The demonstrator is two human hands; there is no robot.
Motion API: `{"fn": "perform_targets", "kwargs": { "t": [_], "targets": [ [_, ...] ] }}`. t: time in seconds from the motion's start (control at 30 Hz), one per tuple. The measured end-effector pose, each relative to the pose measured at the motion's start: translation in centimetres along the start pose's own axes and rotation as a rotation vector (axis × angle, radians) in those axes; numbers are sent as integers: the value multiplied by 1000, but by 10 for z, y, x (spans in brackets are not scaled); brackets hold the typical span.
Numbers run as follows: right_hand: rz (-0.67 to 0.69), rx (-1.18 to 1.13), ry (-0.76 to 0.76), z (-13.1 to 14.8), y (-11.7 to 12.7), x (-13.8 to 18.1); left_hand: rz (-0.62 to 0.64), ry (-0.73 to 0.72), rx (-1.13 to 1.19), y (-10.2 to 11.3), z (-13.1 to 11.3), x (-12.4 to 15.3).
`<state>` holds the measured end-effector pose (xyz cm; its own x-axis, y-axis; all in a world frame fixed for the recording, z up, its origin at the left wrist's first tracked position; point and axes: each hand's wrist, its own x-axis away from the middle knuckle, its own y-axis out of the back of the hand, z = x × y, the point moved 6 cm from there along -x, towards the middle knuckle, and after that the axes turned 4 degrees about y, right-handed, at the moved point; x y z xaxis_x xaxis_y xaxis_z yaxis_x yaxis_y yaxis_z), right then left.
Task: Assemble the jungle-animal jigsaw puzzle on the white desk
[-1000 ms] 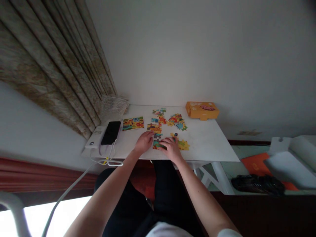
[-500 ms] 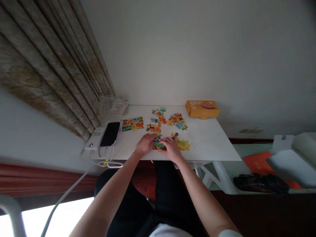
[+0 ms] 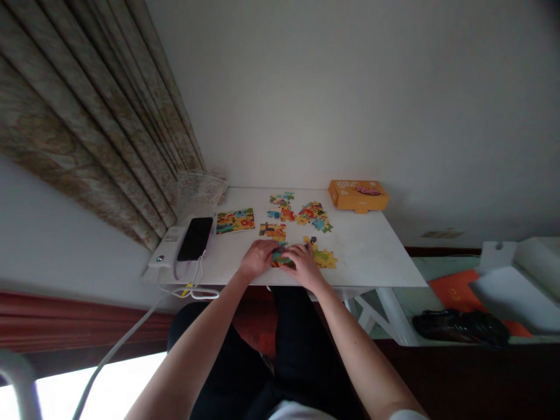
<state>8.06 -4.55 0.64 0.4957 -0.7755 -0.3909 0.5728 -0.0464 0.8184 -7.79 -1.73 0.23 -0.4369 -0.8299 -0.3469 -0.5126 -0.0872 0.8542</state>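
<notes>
On the white table (image 3: 371,256), my left hand (image 3: 257,258) and my right hand (image 3: 304,265) meet near the front edge over a small cluster of joined jigsaw pieces (image 3: 280,258). The fingertips of both hands touch that cluster and partly hide it. A yellow joined patch (image 3: 324,257) lies just right of my right hand. More loose colourful pieces (image 3: 311,213) are scattered further back, with a small joined group (image 3: 273,230) just beyond my left hand. A finished picture card (image 3: 235,220) lies to the left.
An orange puzzle box (image 3: 358,195) stands at the table's back right. A black phone (image 3: 195,238) rests on a white power bank (image 3: 167,245) at the left, cables hanging off the edge. Curtains (image 3: 109,122) hang left; a low shelf with orange and black items (image 3: 459,315) sits right.
My left hand slid right and slightly toward me, closing on the cluster beside my right hand. The right hand barely moved.
</notes>
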Motion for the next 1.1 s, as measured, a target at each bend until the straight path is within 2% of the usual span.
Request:
{"fn": "perform_targets", "kwargs": {
  "t": [0.5, 0.67, 0.77, 1.1],
  "targets": [
    [-22, 18, 6, 4, 4, 1, 48, -1, -65, 1, -5, 2],
    [-145, 19, -135, -8, 9, 3, 18, -23, -62, 2, -8, 2],
    [-150, 33, -200, -14, 6, 5, 3, -41, -50, 3, -11, 2],
    [-201, -15, -233, -19, 4, 7, 2, -39, -27, 4, -13, 3]
  ]
}}
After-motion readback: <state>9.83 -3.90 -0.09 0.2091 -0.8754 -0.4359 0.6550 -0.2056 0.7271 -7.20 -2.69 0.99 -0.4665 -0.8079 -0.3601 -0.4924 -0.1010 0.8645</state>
